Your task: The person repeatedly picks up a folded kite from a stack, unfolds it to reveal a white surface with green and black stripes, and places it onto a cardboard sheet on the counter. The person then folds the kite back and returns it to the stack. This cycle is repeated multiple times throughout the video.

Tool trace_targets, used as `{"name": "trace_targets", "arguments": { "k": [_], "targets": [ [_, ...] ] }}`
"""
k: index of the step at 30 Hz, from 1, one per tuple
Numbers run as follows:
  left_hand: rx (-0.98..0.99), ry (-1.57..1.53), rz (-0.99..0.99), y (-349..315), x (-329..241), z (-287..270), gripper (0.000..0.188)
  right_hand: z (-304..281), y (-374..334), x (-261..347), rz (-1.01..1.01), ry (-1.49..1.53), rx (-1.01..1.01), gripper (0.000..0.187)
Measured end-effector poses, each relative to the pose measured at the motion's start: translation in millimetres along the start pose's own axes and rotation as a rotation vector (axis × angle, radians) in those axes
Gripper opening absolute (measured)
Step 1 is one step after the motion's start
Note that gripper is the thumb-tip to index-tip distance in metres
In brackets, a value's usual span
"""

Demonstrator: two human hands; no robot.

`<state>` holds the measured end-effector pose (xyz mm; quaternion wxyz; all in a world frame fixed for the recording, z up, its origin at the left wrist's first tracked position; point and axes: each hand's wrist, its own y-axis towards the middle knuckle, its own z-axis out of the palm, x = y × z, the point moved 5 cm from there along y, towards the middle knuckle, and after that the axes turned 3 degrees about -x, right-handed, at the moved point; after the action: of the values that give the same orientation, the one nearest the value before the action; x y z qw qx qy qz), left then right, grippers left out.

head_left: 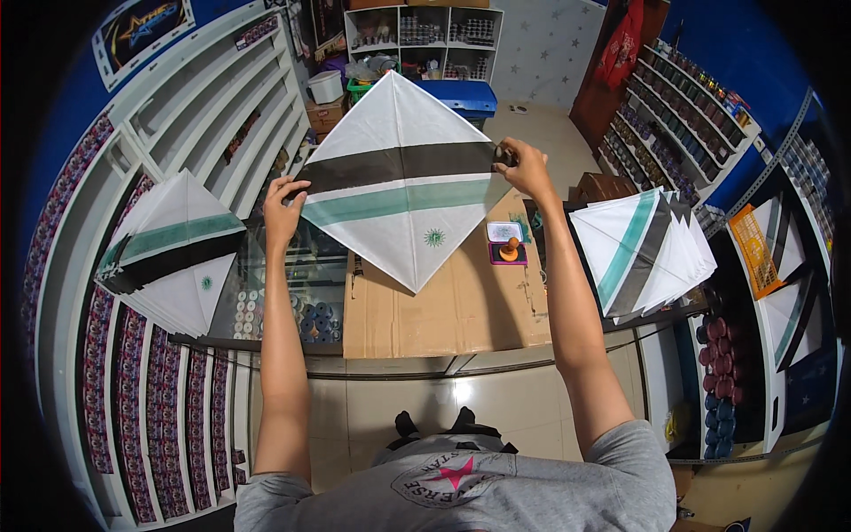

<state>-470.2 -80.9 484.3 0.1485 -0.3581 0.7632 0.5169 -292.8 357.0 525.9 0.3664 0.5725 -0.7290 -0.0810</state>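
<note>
A white diamond kite (436,236) with a black band, a green band and a small green stamped mark hangs upright between my hands. My left hand (284,206) pinches its left corner, and my right hand (525,168) pinches the right one. Below it lies a sheet of brown cardboard (425,328) on a glass-topped counter. To the kite's lower right, a stamp with an orange knob handle (510,249) stands on an open ink pad (505,232). The fingertips of both hands are closed on the kite's edges.
A stack of similar kites (634,253) lies on the right of the counter. More stamped kites (173,257) lie on the left. Thread spools (319,321) show through the glass counter (248,293). White shelves (213,106) line the left wall, and a blue box (465,97) stands behind.
</note>
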Motion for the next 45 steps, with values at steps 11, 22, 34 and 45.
{"name": "trace_targets", "arguments": {
  "k": [11, 22, 34, 45],
  "targets": [
    [-0.019, -0.022, 0.017, -10.6, -9.2, -0.8, 0.023, 2.1, -15.2, -7.3, -0.017, 0.030, -0.058, 0.032],
    [-0.030, -0.047, 0.013, -13.1, -21.7, -6.1, 0.022, 3.7, -13.6, 0.0, -0.034, 0.076, -0.069, 0.034],
    [0.042, -0.173, 0.056, -11.4, -43.7, -5.7, 0.021, -13.9, 47.2, 120.4, -0.343, 0.413, -0.042, 0.034],
    [0.120, -0.293, -0.048, -14.5, -52.0, -13.4, 0.015, -25.0, 68.5, 128.4, -0.325, 0.479, -0.070, 0.027]
  ]
}}
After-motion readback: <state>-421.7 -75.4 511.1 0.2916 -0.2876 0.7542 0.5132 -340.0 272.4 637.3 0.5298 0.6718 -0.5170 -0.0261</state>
